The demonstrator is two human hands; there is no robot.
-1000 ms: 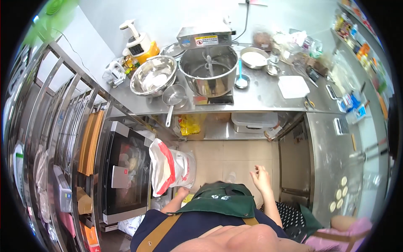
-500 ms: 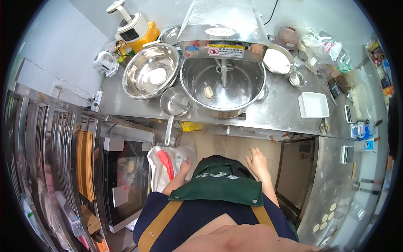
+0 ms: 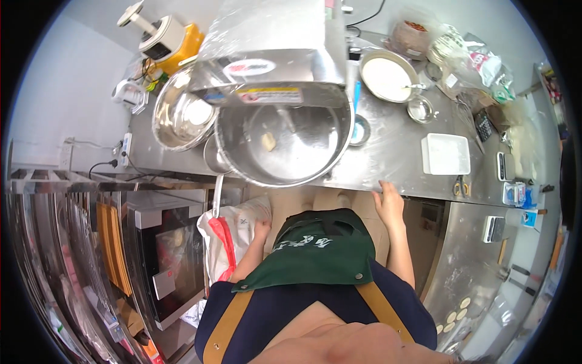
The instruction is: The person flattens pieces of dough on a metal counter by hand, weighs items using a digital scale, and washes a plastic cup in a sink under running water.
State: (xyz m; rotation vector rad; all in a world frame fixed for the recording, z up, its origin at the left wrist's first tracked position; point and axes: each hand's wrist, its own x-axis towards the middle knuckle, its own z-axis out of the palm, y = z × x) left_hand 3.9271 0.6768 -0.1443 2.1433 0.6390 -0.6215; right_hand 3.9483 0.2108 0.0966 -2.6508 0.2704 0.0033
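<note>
Steel bowl [image 3: 315, 161] upright, mouth upward

One wide fisheye view looks down from the wearer's head — near, above and behind the bare left hand [image 3: 262, 230] and right hand [image 3: 391, 209] — toward the flat silver metal table [image 3: 388, 155] beyond them.

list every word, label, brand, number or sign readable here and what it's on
Wording isn't copied here; the marks are:
White oval badge on the steel mixer: red lettering, blurred.
Yellow-and-white sticker below it: print too blurred to read.
Green apron: white characters, partly folded.
White sack: faint print, unreadable.
Plastic bag: pink marks, unreadable.
White sheet on the oven: red mark, too small to read.
</note>
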